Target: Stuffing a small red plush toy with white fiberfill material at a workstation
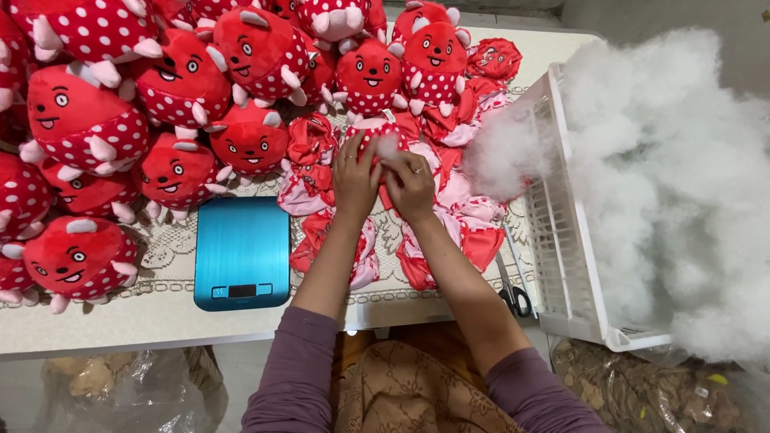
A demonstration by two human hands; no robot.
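My left hand (354,178) and my right hand (411,187) meet at the middle of the table, both gripping a partly filled red plush toy with white dots (370,132). A tuft of white stuffing (390,147) shows at the toy's opening between my fingers. Under and around my hands lie several flat, unstuffed red and pink toy skins (465,220).
Several stuffed red dotted toys (80,120) are piled across the left and back of the table. A blue digital scale (242,252) lies left of my arms. Scissors (513,293) rest by a white plastic crate (565,240) heaped with white stuffing (666,176) on the right.
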